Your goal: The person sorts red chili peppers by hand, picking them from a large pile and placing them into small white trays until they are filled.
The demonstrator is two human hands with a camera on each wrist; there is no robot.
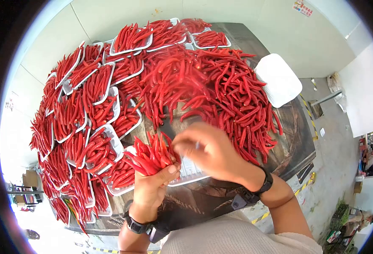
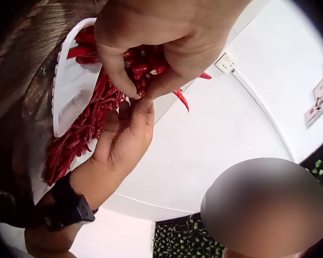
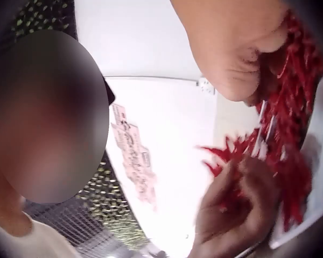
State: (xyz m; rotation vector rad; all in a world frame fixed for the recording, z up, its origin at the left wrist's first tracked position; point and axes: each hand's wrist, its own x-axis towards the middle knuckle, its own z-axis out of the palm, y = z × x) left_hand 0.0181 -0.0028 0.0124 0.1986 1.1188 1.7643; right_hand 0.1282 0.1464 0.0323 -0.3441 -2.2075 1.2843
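Pale panelled walls (image 1: 229, 10), white socket (image 2: 225, 62), grey floor (image 1: 335, 146) — yellow-black tape (image 1: 308, 116), dark table (image 1: 296, 137)

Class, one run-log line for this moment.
left hand: grips chilli bunch; right hand: beside bunch; white tray: near hands; loose chillies: heaped

My head camera looks forward and down on the red chilli bunch (image 1: 149, 160). Both wrist cameras view that same bunch from close by, facing past it toward a white wall (image 2: 204, 134).

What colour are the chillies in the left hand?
Red; the chillies in the left hand show best in the head view.
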